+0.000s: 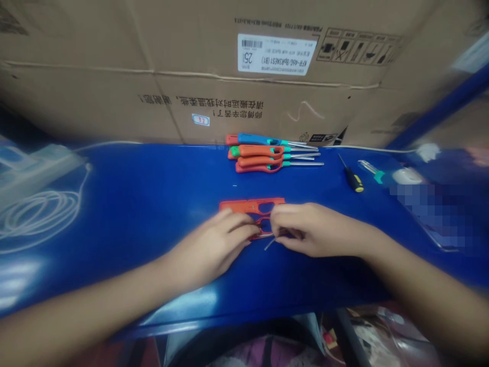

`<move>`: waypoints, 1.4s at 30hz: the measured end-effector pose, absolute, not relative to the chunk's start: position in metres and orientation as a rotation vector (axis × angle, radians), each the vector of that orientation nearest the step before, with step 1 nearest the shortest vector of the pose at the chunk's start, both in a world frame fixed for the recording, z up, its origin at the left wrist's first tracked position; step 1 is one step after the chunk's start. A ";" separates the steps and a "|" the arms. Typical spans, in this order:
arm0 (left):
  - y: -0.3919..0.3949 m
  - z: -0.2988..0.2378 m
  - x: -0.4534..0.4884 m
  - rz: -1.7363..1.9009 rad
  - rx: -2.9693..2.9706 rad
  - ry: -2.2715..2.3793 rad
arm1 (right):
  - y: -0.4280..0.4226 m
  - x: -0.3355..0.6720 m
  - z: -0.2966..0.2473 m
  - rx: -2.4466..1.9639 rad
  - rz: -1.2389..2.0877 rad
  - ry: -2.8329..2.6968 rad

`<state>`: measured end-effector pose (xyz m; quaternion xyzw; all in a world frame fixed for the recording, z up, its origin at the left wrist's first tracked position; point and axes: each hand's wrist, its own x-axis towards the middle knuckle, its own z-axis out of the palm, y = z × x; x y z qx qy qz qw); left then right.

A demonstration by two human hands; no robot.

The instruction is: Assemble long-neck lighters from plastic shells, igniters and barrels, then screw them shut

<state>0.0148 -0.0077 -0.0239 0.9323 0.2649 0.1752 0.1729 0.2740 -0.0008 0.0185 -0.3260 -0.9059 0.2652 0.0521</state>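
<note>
My left hand (221, 239) is closed, its fingertips pinching an orange lighter shell half (263, 236) on the blue table. My right hand (311, 229) is closed at the other end of that shell. From under its fingers sticks a thin greyish wire-like piece (269, 244), held in a pinch. Most of the shell is covered by my fingers. Just beyond it lies a second orange shell half (244, 206) with an oval opening, partly behind my hands.
Several long-necked lighters (263, 150) lie stacked at the back, against a cardboard box (214, 61). A screwdriver (353, 180), a clear and green part (372, 171) and a white object (407, 176) lie to the right. Coiled white cable (46, 216) lies at left.
</note>
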 end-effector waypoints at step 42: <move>-0.002 -0.026 0.012 0.524 2.787 0.644 | 0.007 0.278 0.010 -0.969 0.846 -2.644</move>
